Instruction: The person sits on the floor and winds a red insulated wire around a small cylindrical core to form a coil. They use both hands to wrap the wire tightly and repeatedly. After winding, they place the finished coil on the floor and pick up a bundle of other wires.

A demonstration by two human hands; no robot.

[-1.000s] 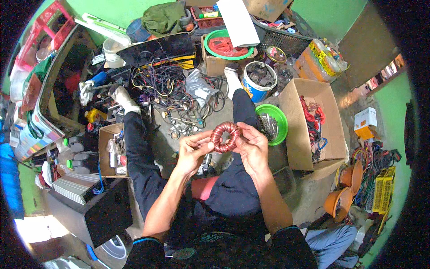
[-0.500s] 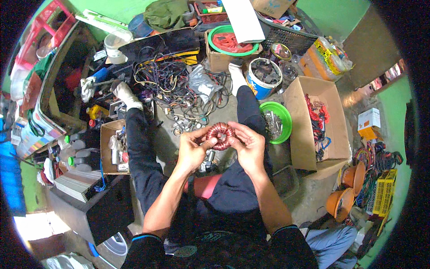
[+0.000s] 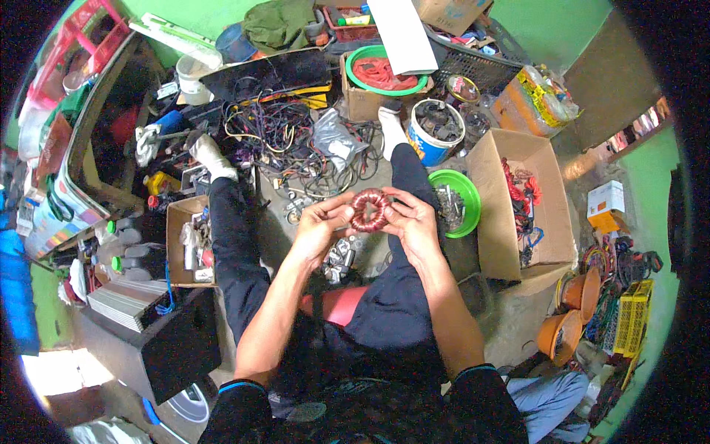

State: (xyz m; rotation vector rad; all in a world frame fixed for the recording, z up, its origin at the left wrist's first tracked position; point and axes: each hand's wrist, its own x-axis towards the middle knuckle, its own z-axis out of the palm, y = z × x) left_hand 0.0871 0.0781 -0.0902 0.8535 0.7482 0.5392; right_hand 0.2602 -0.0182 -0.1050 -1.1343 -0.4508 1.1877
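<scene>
A ring-shaped coil (image 3: 369, 197) wound with copper-red wire is held up between my two hands, above the floor and between my legs. My left hand (image 3: 325, 226) pinches its left side, thumb toward me and fingers behind. On the opposite side my right hand (image 3: 413, 222) grips the rim in the same manner. The hole in the middle of the ring faces up toward me. Below the hands, small metal parts (image 3: 340, 257) lie in a heap on the floor. Fingertips behind the coil are partly hidden.
Tangled cables (image 3: 259, 133) and a grey plastic bag (image 3: 337, 138) spread over the floor ahead. To the right stand a green basin (image 3: 473, 209) of small parts, a white-blue bucket (image 3: 427, 144) and an open cardboard box (image 3: 491, 244). A smaller box (image 3: 177, 255) sits left of my leg.
The coil has been raised slightly and tilted, so its central hole shows more openly. Both hands have shifted with it, and more of the metal heap below is visible.
</scene>
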